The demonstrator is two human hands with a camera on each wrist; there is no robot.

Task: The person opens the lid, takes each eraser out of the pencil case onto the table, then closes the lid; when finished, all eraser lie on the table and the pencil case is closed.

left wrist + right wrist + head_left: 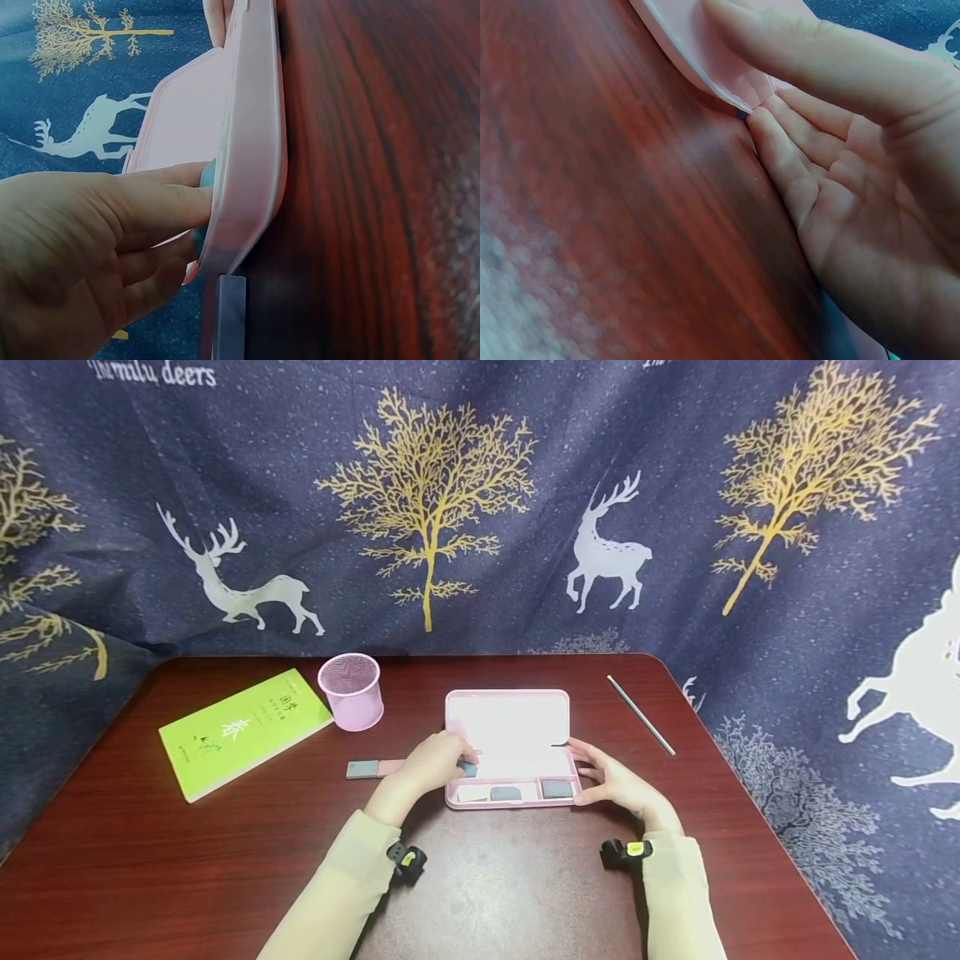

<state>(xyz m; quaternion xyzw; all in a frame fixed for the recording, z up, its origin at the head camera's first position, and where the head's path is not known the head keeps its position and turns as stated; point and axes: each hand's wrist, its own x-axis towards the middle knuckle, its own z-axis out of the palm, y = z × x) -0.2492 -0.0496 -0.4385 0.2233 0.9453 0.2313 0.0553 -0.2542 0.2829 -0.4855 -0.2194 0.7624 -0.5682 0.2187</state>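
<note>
An open pink pencil case [507,722] lies at the middle of the table with its lid tipped back. My left hand [432,762] is at the case's left end and pinches a small teal block [468,768] between thumb and fingers, over the inner compartment. My fingers partly cover the block in the left wrist view. My right hand [617,779] rests against the right end of the case, thumb near the front corner and a finger by the hinge. In the front compartments lie a white piece [472,793], a grey-blue block [506,793] and a dark grey block [557,788].
Left of the case lies a grey and pink bar [363,769], partly behind my left hand. A pink mesh pen cup [357,703] stands farther back beside a green book [243,733]. On the right lies a thin pencil [641,715]. A patterned cloth [480,527] hangs behind the table.
</note>
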